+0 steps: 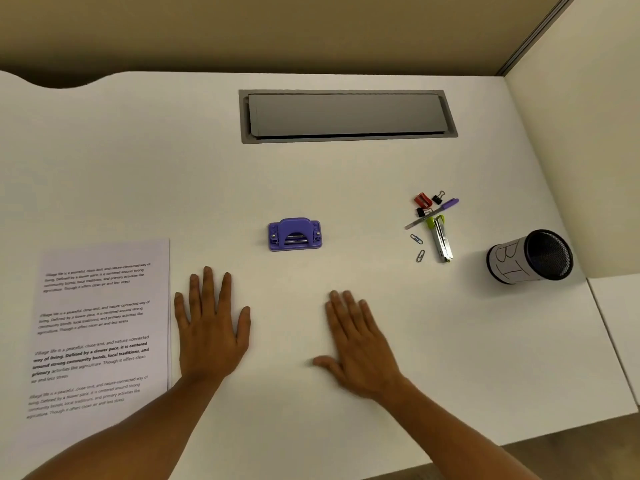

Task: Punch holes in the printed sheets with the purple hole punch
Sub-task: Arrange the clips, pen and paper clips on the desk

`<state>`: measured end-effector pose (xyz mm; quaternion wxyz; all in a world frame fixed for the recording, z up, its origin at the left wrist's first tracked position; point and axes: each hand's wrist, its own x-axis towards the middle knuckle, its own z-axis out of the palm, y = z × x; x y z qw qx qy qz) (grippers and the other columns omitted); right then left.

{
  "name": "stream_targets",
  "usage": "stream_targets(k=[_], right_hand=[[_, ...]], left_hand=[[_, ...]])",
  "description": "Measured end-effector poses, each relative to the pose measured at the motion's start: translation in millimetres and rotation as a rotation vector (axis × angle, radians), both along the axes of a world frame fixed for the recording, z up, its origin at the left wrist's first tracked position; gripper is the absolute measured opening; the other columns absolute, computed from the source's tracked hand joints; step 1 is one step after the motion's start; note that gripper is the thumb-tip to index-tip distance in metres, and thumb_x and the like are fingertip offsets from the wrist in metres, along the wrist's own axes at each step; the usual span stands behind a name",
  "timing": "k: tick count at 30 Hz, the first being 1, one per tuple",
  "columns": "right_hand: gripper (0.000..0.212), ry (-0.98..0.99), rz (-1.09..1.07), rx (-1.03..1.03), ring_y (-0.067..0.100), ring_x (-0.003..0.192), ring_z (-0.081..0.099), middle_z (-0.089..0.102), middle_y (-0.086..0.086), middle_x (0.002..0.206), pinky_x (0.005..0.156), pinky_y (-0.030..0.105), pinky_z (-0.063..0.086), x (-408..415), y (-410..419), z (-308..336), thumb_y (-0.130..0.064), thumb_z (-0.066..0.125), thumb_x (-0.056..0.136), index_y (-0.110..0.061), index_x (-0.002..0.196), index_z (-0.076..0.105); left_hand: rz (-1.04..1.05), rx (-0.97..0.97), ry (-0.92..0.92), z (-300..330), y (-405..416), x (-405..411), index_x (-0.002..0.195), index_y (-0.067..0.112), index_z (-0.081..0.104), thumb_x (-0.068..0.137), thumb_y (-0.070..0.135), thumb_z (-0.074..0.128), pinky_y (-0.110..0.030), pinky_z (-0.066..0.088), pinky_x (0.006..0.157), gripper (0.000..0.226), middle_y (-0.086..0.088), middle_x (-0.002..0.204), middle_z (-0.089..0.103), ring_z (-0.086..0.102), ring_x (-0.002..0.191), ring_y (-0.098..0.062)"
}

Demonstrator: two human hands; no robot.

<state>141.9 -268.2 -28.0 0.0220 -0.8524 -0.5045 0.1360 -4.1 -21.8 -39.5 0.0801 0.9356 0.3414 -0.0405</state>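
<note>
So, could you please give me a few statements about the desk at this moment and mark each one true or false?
1. Both hands lie flat on the desk, holding nothing. True: left hand, right hand.
2. The purple hole punch sits on top of the printed sheets. False: it stands on bare desk, apart from them.
3. The printed sheets lie beside the left hand. True.
4. The mesh pen cup stands upright. False: it lies on its side.
5. Two paper clips lie near the stapler. True.

Printed sheets (100, 327) read "Village life is a peaceful"; pen cup (530, 256) shows "BT".
</note>
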Motion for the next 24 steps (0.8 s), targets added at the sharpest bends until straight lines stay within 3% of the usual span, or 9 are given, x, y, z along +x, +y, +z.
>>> stream_targets(k=[7,16,24], right_hand=[[0.094,-0.098,-0.273,-0.080,0.034,0.154,-0.006,0.001,0.011,0.168,0.124,0.053,0.004,78.4,6.6,0.3,-0.074,0.020,0.094,-0.006,0.158,0.010],[0.091,-0.120,-0.381,-0.048,0.033,0.154,-0.008,0.002,0.010,0.168,0.125,0.051,0.002,153.7,11.1,-2.9,-0.072,0.012,0.095,-0.007,0.158,0.006],[0.086,-0.234,-0.605,-0.017,0.036,0.154,-0.002,0.004,0.018,0.166,0.125,0.049,-0.003,180.3,9.1,2.4,-0.061,0.025,0.099,0.001,0.156,0.011]], left_hand=[[-0.001,-0.001,-0.012,-1.4,-0.4,0.0,0.158,0.016,0.016,0.097,0.054,0.020,-0.057,0.012,0.124,0.072,-0.014,0.167,0.009,0.006,0.155,-0.033],[-0.004,0.014,-0.029,-1.7,-0.3,-0.9,0.158,0.015,0.020,0.097,0.053,0.022,-0.057,0.012,0.124,0.071,-0.015,0.167,0.012,0.009,0.155,-0.034],[-0.001,-0.016,-0.023,3.2,-0.7,0.3,0.157,0.014,0.023,0.096,0.053,0.022,-0.058,0.013,0.123,0.072,-0.015,0.166,0.013,0.010,0.155,-0.034]])
